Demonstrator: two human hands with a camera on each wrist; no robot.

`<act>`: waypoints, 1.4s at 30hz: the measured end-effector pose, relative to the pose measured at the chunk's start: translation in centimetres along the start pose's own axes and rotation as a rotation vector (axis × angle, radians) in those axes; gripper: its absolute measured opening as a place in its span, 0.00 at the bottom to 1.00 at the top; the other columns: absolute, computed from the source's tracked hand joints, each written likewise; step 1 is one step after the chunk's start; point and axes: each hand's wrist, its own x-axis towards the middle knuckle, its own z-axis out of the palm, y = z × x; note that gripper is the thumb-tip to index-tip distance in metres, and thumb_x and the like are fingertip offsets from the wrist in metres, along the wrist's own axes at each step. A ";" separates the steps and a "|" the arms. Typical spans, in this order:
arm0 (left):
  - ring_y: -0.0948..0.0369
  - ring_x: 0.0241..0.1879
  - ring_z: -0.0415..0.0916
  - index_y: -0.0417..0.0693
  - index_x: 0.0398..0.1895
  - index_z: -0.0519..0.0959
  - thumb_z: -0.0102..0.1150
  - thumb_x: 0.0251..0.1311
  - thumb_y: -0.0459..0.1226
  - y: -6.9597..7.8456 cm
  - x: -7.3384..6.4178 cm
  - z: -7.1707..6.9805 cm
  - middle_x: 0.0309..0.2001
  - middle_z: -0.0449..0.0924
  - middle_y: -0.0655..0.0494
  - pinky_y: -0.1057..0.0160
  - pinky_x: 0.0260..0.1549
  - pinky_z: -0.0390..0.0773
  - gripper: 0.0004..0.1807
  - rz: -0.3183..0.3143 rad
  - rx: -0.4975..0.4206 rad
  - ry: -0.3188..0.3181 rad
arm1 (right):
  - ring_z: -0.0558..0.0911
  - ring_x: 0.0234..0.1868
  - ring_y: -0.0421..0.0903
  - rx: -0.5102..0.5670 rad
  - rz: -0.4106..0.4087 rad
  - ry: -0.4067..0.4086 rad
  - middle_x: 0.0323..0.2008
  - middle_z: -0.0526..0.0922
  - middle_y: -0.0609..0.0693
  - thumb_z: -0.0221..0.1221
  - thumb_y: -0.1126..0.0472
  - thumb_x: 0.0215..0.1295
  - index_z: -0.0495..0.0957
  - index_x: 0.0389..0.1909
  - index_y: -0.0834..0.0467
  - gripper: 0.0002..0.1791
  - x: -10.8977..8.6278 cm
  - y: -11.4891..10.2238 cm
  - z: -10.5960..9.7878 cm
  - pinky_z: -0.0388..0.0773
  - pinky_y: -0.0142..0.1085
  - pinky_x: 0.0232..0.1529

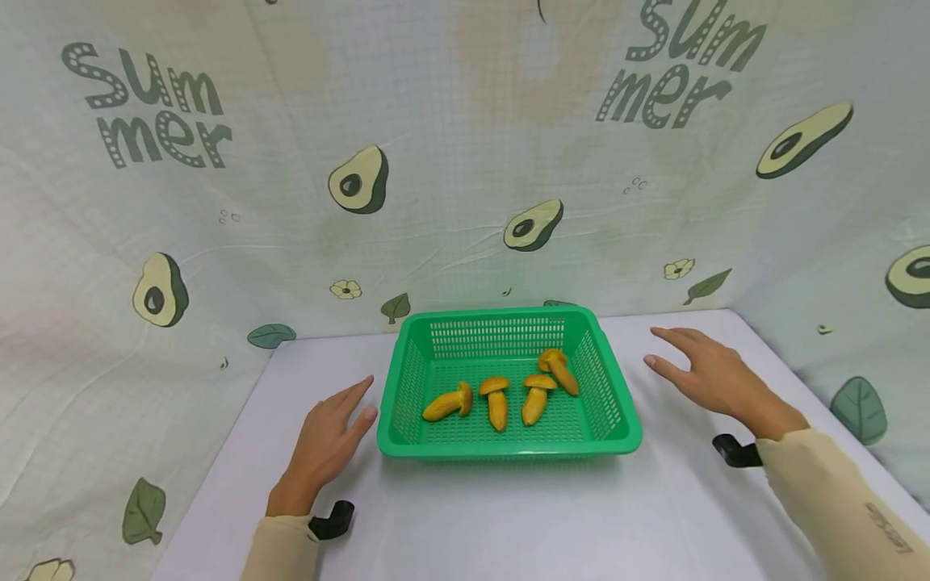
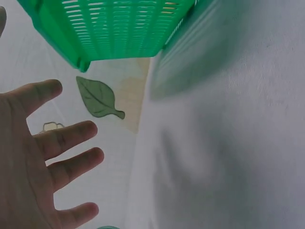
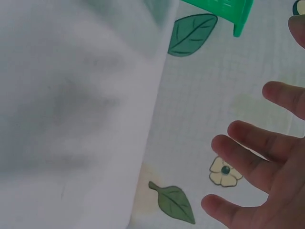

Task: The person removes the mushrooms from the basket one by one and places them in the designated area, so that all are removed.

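Observation:
A green plastic basket [image 1: 508, 450] with slotted walls sits on the white table. Several brown-capped mushrooms [image 1: 497, 403] lie spread on its floor, one of them [image 1: 448, 402] on its side at the left and another [image 1: 559, 371] tilted near the right wall. My left hand [image 1: 324, 440] is held just left of the basket, fingers extended and apart, holding nothing. To the right of the basket is my right hand [image 1: 708, 371], its fingers also spread and nothing in them. Both wrist views show the spread fingers beside a part of the green basket [image 2: 119, 33].
The white tabletop [image 1: 508, 524] extends in front of the basket and to both sides. Behind it and at the sides hangs a pale cloth [image 1: 450, 161] printed with avocados, leaves and lettering. A black wrist mount [image 1: 333, 520] shows at each sleeve.

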 end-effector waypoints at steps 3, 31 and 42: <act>0.41 0.66 0.68 0.51 0.75 0.66 0.47 0.75 0.52 0.1 0.2 0.5 0.67 0.72 0.44 0.34 0.62 0.63 0.30 -0.015 -0.054 -0.003 | 0.66 0.65 0.70 0.032 -0.004 -0.006 0.67 0.66 0.70 0.50 0.35 0.73 0.65 0.73 0.61 0.40 0.3 -0.3 -0.1 0.61 0.70 0.59; 0.46 0.70 0.62 0.62 0.80 0.53 0.42 0.78 0.53 1.0 1.7 2.9 0.71 0.67 0.46 0.34 0.66 0.57 0.32 -0.121 -0.527 -0.036 | 0.78 0.56 0.62 0.214 -0.063 -0.052 0.61 0.77 0.62 0.47 0.38 0.76 0.74 0.66 0.60 0.33 4.9 -4.7 -1.3 0.75 0.60 0.52; 0.57 0.76 0.50 0.61 0.79 0.58 0.40 0.80 0.46 0.8 1.7 3.7 0.77 0.55 0.60 0.44 0.71 0.51 0.27 -0.060 -0.661 -0.053 | 0.80 0.54 0.59 0.308 -0.103 -0.073 0.58 0.79 0.60 0.50 0.43 0.77 0.76 0.64 0.60 0.28 6.4 -6.5 -0.8 0.77 0.57 0.51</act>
